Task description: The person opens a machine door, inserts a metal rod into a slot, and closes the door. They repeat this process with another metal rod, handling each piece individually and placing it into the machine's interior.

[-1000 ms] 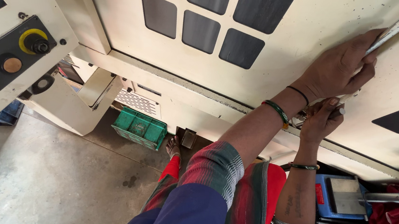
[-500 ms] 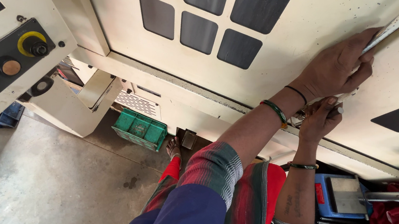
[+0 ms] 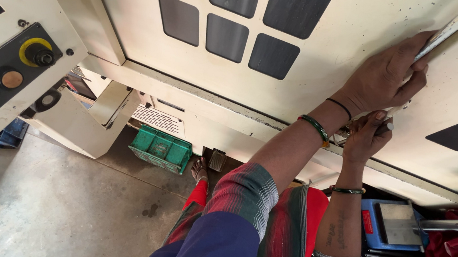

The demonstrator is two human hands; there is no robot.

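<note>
Nearest, the right hand (image 3: 365, 139) is closed on a thin metal tool (image 3: 396, 109) at the machine door's (image 3: 400, 17) lower edge. Just beyond, the left hand (image 3: 387, 79), fingers curled, presses on the long metal handle bar (image 3: 455, 23), having crept slightly farther along it; the door seam looks unchanged.

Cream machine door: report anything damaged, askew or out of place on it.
The cream metal machine door is peppered with small dark specks, and its lower edge is chipped and grimy. The left hand grips the metal handle bar. Nothing looks askew.
</note>
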